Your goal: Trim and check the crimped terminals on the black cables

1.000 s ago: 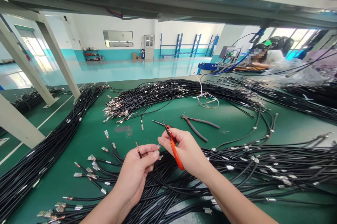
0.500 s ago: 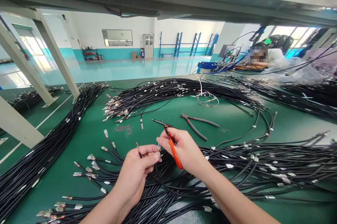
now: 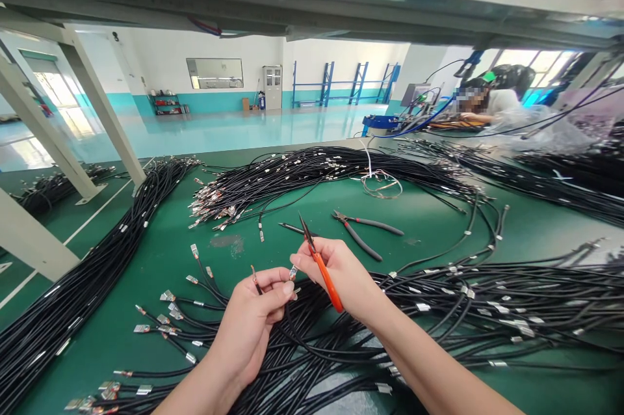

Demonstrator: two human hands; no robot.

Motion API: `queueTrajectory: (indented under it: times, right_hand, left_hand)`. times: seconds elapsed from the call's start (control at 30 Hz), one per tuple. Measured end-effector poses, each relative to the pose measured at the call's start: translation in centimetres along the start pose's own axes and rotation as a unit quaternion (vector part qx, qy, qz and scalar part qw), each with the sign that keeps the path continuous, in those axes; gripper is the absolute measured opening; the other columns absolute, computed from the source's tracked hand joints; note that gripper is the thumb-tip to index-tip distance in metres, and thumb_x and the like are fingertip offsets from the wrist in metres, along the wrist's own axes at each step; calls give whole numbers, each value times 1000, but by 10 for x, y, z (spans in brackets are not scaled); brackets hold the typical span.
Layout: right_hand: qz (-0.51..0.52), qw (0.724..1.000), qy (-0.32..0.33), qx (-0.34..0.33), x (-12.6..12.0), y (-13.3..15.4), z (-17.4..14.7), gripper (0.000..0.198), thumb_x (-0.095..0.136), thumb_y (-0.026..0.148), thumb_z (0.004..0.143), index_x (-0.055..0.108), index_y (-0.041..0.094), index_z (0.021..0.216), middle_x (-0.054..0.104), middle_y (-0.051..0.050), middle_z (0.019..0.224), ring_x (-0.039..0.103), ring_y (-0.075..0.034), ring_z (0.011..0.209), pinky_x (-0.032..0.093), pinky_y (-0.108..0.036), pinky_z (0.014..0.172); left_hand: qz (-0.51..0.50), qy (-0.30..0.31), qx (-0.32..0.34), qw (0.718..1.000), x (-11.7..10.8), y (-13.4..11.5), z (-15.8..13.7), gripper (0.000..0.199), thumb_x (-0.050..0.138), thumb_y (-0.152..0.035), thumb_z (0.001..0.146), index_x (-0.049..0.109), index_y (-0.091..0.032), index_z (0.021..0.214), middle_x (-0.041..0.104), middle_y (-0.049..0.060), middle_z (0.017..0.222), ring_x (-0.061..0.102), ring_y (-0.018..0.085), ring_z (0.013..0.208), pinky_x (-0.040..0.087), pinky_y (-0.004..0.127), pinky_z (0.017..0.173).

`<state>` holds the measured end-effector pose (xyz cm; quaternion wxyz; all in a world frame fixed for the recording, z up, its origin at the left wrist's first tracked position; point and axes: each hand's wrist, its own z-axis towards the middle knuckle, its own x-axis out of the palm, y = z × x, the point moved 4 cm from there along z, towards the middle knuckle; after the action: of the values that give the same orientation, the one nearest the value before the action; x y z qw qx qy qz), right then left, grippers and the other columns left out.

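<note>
Head camera view: the left hand [image 3: 256, 317] pinches a small metal terminal [image 3: 293, 272] between thumb and forefinger, above the green table [image 3: 160, 259], while a black cable [image 3: 258, 283] with a copper-coloured end pokes up between its fingers. The right hand [image 3: 341, 278] curls around an orange-handled tool [image 3: 327, 281], its dark tip pointing up and away; its thumb and fingertip meet at the terminal's upper end, though whether they grip it cannot be told. Grey-handled diagonal cutters [image 3: 365, 231] lie open beyond the hands, near a bundle of black cables [image 3: 312, 164]. Of containers, a glass-fronted cabinet [image 3: 272, 86] stands by the far wall, its contents too small to tell; near it sits a cardboard box [image 3: 246, 104], and an open shelf rack [image 3: 166, 104] bears small, indistinct items.
</note>
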<state>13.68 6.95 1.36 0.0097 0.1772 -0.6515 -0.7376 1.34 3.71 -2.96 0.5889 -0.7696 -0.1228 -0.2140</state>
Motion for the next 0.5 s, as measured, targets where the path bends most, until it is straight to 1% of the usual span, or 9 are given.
queueTrajectory:
  times: [0.13, 0.2, 0.3, 0.4, 0.5]
  right_hand:
    - [32, 999, -7, 12, 2, -4, 1, 26, 59, 37, 72, 47, 16, 62, 33, 7, 52, 25, -7, 49, 23, -21, 45]
    - [36, 999, -9, 11, 2, -5, 1, 26, 59, 37, 71, 48, 16, 62, 36, 6, 54, 28, -7, 50, 25, -21, 46]
    - [46, 999, -4, 4, 3, -5, 1, 23, 62, 35, 69, 50, 16, 64, 40, 6, 55, 31, -7, 51, 27, -21, 48]
    - [57, 998, 5, -9, 4, -5, 1, 22, 63, 34, 69, 51, 16, 66, 45, 5, 57, 36, -8, 52, 31, -21, 51]
    - [60, 998, 16, -14, 5, -4, 0, 23, 61, 36, 71, 51, 16, 68, 49, 3, 59, 43, -9, 55, 35, -22, 54]
  left_hand:
    - [5, 7, 5, 1000, 2, -2, 0, 18, 68, -19, 66, 63, -13, 82, 55, 2, 64, 33, 4, 51, 20, 17, 46]
    - [3, 11, 9, 1000, 4, -4, 0, 16, 66, -20, 68, 62, -13, 82, 54, 1, 63, 30, 4, 50, 19, 17, 46]
    - [0, 38, 14, 999, 7, -7, 0, 15, 63, -24, 72, 62, -12, 81, 50, 0, 61, 25, 4, 49, 16, 19, 45]
    - [14, 68, 19, 997, 8, -7, 0, 17, 62, -28, 74, 61, -11, 74, 45, -1, 60, 21, 4, 49, 14, 20, 45]
    - [30, 84, 25, 996, 8, -7, 0, 21, 61, -30, 74, 60, -10, 68, 42, -1, 60, 19, 5, 49, 12, 22, 45]
